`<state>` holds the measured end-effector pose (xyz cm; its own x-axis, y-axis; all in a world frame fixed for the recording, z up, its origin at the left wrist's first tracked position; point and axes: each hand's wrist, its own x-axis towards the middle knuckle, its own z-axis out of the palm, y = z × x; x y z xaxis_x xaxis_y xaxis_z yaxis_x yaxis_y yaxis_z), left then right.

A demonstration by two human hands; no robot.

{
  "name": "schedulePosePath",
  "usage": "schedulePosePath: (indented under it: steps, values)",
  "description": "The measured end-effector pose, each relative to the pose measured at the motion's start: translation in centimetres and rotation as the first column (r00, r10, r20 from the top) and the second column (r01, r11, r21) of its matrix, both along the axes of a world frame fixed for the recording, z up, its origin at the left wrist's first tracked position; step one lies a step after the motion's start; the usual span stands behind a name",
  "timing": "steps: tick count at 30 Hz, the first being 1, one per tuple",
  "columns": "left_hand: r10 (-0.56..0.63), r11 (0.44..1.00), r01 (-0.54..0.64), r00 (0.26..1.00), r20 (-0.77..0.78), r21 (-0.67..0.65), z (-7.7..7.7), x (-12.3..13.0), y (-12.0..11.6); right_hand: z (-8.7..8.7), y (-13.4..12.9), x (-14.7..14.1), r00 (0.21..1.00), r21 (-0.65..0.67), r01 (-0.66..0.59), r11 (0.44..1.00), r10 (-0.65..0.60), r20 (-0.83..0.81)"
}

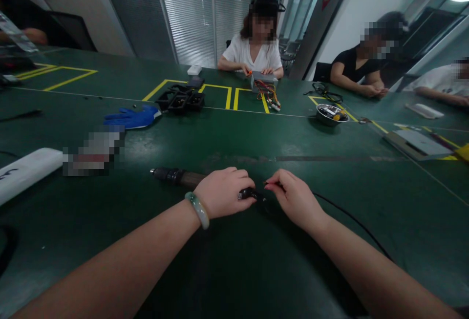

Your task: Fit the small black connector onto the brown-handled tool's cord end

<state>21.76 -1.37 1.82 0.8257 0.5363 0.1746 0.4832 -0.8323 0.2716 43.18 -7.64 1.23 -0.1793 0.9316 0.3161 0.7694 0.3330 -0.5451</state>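
Observation:
A dark electric screwdriver [188, 179] lies on the green table, its silver tip pointing left. My left hand [223, 193], with a bangle at the wrist, is closed over its rear part. A black end piece [248, 193] shows between the thumb and fingers. Just to the right, my right hand [293, 194] is pinched at the end of a black cable [351, 215], which trails from behind the hand towards the lower right. A small gap separates the two hands. The fingers mostly hide the cable's end, so its plug cannot be made out.
Left are a blue glove [132, 117], a white case [29, 170] and a blurred object. Farther back sit black plastic parts [179, 98] and a grey box with coloured wires [264, 80], handled by a person opposite. A metal bowl [331, 115] of small items stands right.

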Motion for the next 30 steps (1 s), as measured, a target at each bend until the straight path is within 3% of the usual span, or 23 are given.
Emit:
schedulePosePath:
  steps: [6,9,17,30]
  values:
    - [0.005,1.000,-0.004,1.000,-0.006,0.009,0.0,0.0,-0.1,1.6,-1.2,-1.1,0.999,-0.245,-0.036,0.969,0.042,0.018]
    - [0.004,1.000,-0.003,1.000,-0.003,0.019,0.0,0.0,-0.1,1.9,-1.3,-1.0,0.999,-0.295,-0.040,0.955,0.039,-0.008]
    - [-0.029,1.000,0.029,1.000,-0.003,-0.004,0.2,-0.1,0.0,2.5,-2.4,-1.9,0.997,-0.252,-0.064,0.966,0.075,0.034]
    - [-0.057,0.998,0.057,0.998,-0.023,-0.013,0.4,-0.2,0.2,1.4,-2.7,-2.7,0.991,-0.178,-0.051,0.983,0.071,0.110]
